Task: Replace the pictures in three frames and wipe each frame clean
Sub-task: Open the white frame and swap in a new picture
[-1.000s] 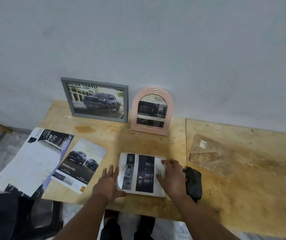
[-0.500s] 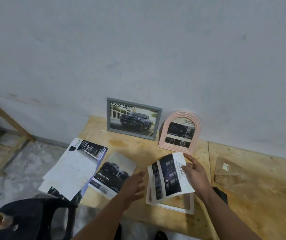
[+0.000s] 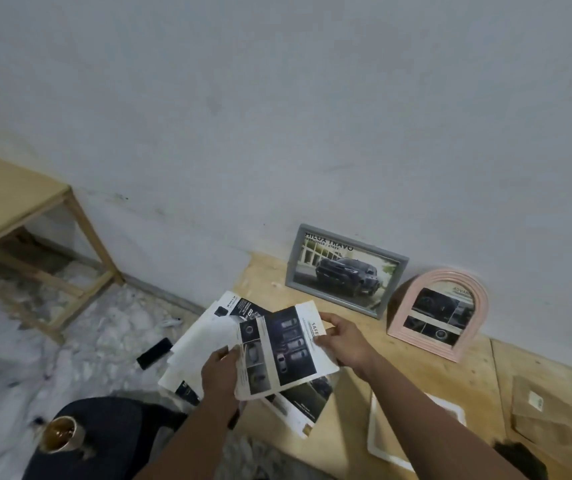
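Picture sheet [image 3: 283, 351], printed with dark car views and a white margin, is held in the air above the left end of the plywood table [image 3: 347, 410], over a loose spread of brochures [image 3: 201, 341]. Left hand [image 3: 220, 372] pinches the sheet's near left edge, thumb on the printed face and fingers beneath. Right hand [image 3: 345, 341] grips the far right edge at the white margin, fingers curled over the paper. The sheet tilts slightly, its far end higher in the view.

White frame [image 3: 381, 441] lies flat on the table near the front edge, partly hidden by the right forearm; no picture shows in its visible opening. Grey frame [image 3: 345, 270] stands leaning against the wall [image 3: 277, 116] with a dark truck picture inside. Pink arched frame [image 3: 438, 313] stands just to its right, also against the wall, holding a dark picture.

Brown backing board [image 3: 554, 420] lies flat at the right end of the table. Dark cloth [image 3: 520, 459] sits at the near right edge, partly out of view. Black chair [image 3: 104, 441] stands at lower left with a cup [image 3: 59, 436] on it. Small black object [image 3: 154, 353] lies on the floor. Wooden bench [image 3: 18, 216] stands at far left.
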The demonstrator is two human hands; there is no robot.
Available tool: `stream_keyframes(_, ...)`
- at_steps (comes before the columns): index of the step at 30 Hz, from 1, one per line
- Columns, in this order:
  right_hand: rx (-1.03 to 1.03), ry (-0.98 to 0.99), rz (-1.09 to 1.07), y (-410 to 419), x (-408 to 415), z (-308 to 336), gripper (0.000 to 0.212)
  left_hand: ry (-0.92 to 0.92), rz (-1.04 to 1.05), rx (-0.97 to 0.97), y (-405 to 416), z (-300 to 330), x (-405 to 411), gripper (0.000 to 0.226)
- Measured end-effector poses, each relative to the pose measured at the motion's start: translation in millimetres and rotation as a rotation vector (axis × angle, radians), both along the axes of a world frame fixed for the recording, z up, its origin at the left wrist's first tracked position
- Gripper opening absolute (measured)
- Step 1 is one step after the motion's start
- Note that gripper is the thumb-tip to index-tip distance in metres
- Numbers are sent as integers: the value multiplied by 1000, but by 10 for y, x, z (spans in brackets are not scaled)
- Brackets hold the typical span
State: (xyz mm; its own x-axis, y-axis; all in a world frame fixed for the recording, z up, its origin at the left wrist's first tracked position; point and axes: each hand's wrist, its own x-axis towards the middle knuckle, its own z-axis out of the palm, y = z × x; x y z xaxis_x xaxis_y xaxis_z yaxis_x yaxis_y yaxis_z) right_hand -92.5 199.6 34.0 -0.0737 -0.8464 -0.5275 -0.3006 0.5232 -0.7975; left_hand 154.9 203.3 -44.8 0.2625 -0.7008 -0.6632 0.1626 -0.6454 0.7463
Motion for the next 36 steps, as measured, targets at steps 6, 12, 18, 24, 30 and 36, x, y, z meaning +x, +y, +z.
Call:
stream_keyframes(6, -66, 202, 130, -406, 813, -520, 47, -195, 18, -17, -16, -114, 639, 40)
stream_keyframes(12, -5, 256, 280, -712, 1247, -1007, 48, -257, -35, 26, -59, -327, 935, 17)
stream_keyframes(18, 11, 360, 390, -767, 1208, -1281, 72, -560, -188, 220, -24, -648, 959, 61)
stream_keyframes(24, 32, 698, 279, -400, 595, -1206, 72, -1047, -639, -80, 59, -674, 704, 59)
stream_keyframes(30, 254, 886, 497, 5, 143, -1403, 121, -1119, -1218, -98, 31, -927, 576, 67)
stream_keyframes(36, 214, 895, 405, 162, 94, -1400, 112, -1145, -1318, -87, 58, -1021, 546, 82)
